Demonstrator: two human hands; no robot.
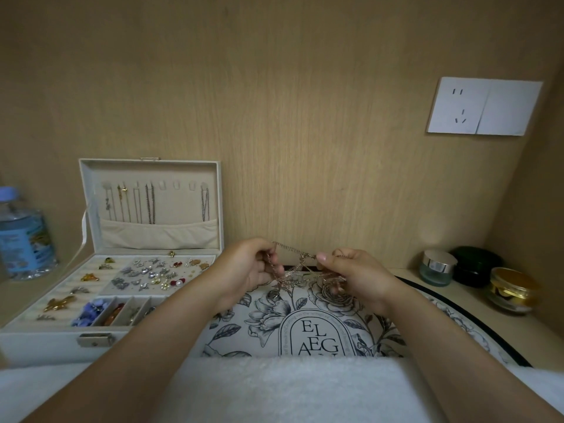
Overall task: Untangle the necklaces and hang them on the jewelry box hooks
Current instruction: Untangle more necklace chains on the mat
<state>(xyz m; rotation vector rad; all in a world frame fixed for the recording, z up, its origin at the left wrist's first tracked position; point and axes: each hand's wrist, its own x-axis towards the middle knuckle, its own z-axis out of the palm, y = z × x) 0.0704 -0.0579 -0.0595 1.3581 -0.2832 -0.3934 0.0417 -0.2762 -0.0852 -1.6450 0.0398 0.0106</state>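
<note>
A tangle of thin gold necklaces [294, 264] hangs between my two hands above the flowered mat [311, 325]. My left hand [247, 267] pinches the chains at their left end, and my right hand [351, 273] pinches them at the right, thumb on top. A short stretch of chain runs taut between the fingertips, and loops with small pendants dangle below. The open cream jewelry box [91, 340] stands at the left. Its raised lid [210, 169] carries a row of hooks, where several chains [149, 206] hang into a fabric pocket.
The box tray holds several earrings, brooches and beads. A water bottle [23, 236] stands at the far left. Three small jars [476, 273] sit at the right by the side wall. A wall socket [483, 106] is above them. A white towel [274, 389] covers the near edge.
</note>
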